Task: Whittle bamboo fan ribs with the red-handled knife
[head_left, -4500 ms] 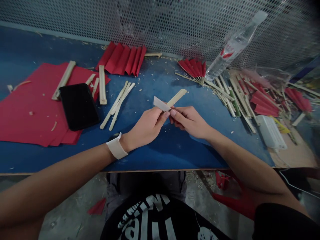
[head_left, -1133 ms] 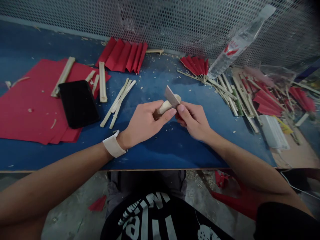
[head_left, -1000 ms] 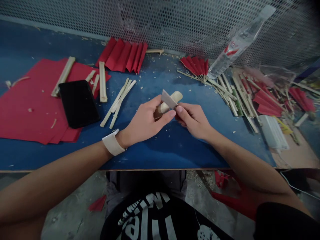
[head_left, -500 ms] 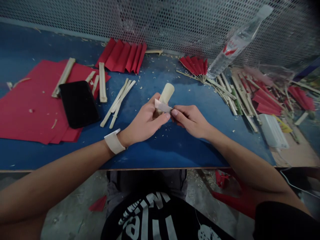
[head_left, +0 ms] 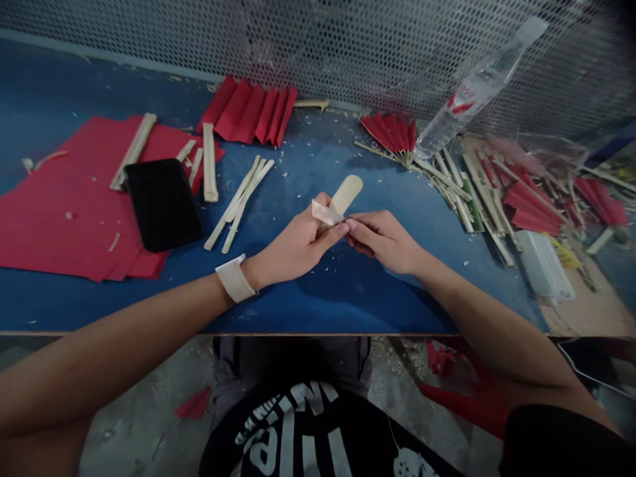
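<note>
My left hand [head_left: 298,245] is closed around a pale strip of bamboo [head_left: 348,192], whose rounded end sticks out past the fingers, away from me. In my right hand [head_left: 382,240] I pinch a small blade [head_left: 326,213], broad and slanted at its tip. The blade lies across the near part of the bamboo, and my left thumb is close to its lower edge. My right fingers cover whatever handle it has. Left of my hands, several thin pale sticks [head_left: 241,204] rest crossed on the blue table [head_left: 278,305].
Red paper sheets [head_left: 54,218] with a black phone [head_left: 163,205] lie at left. Behind are pleated red paper [head_left: 253,112] and a small red fan [head_left: 390,136]. A water bottle [head_left: 462,99] leans by the mesh wall [head_left: 348,46]. Bamboo strips [head_left: 489,192] are heaped at right.
The bamboo strip has turned, so its flat face with the rounded end now shows. The blade still lies across it. The whole view has shifted slightly.
</note>
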Tool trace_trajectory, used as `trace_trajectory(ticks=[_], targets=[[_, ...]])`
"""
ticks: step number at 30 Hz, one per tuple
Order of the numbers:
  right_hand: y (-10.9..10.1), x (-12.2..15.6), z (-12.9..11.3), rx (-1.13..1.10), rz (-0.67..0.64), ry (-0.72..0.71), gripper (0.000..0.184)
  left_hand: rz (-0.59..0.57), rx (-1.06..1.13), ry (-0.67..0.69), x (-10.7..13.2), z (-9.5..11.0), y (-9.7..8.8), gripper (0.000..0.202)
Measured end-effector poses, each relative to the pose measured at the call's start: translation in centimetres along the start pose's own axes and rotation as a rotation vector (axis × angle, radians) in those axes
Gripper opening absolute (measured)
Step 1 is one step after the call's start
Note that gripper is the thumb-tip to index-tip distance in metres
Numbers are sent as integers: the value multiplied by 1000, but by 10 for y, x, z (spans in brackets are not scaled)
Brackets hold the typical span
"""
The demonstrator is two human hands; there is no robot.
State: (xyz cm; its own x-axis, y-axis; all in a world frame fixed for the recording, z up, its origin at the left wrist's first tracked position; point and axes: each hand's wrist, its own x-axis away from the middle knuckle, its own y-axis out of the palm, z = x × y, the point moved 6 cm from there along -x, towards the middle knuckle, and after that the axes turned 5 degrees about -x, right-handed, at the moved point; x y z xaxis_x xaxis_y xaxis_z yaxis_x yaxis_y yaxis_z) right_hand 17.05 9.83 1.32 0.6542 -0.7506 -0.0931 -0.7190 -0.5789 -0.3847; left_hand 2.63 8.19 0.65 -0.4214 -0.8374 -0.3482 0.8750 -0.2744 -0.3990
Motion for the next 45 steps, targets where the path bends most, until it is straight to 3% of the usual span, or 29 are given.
trace_trajectory(ticks=[3,10,16,20,24,32,36,41,45], targets=[[1,0,0,-21,14,22,57,-34,-55,24,0,1,2,42],[3,1,7,-89,59,63,56,61,-225,71,-2,1,-3,40],[4,3,10,-55,174,60,55,142,-262,59,-1,2,-7,42],[5,3,13,-91,235,68,54,208,-210,-13,-1,0,-9,39],[2,2,10,-27,204,43,54,192,-112,-40,0,0,-8,34],[-1,1,-4,220,89,-9,61,-15,303,-195,1,-5,2,18],[-5,1,-1,196,136,7,60,-26,300,-187,-3,-9,3,7],[-10,1,0,176,178,-10,59,38,311,-129,-7,-7,0,19],[-12,2,1,220,200,-14,59,51,369,-188,-5,-9,1,19]])
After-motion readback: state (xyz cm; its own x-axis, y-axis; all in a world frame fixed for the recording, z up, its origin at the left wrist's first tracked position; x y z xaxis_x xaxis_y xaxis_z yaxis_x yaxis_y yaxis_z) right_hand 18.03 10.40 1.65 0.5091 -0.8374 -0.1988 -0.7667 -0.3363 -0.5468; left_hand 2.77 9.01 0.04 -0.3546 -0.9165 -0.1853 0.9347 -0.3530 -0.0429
